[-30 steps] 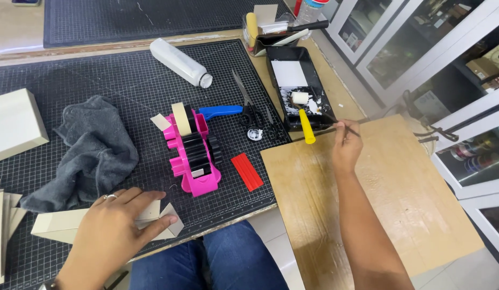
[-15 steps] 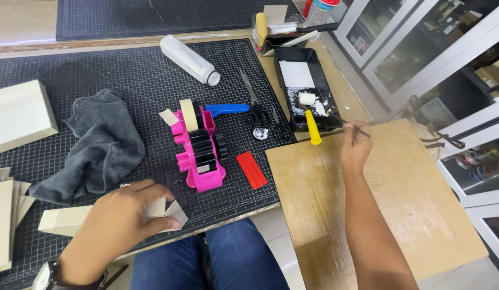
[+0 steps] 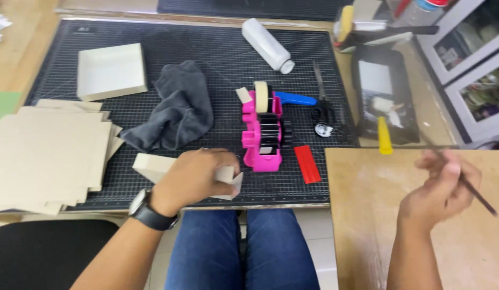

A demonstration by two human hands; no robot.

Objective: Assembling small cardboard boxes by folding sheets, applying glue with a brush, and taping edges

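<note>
The left hand (image 3: 198,176) lies palm-down on a small cream cardboard box piece (image 3: 155,166), fingers curled over its top and pinning it to the black cutting mat (image 3: 217,64); the right hand (image 3: 440,188) is closed in a pencil grip around a thin dark brush (image 3: 478,196), lifted just above the bare brown board (image 3: 475,252), its tip end hidden at the fingers.

Taking the pink tape dispenser (image 3: 263,134) as the mark: the box piece sits just left of its near end, at the mat's front edge; a red strip (image 3: 307,164) lies just right of it; a grey cloth (image 3: 174,115) is bunched to its left; a blue-handled tool (image 3: 295,99) and scissors (image 3: 322,102) lie to its right; a white bottle (image 3: 268,44) lies on its side beyond it; a black tray (image 3: 386,88) with a yellow-handled tool (image 3: 385,137) stands further right; flat cardboard sheets (image 3: 45,156) are stacked far left.

To do this well, I judge the left hand should keep the piece flat and steady, fingers clear of the edge being worked; the brush wants a light grip near its tip, short strokes, little load.
</note>
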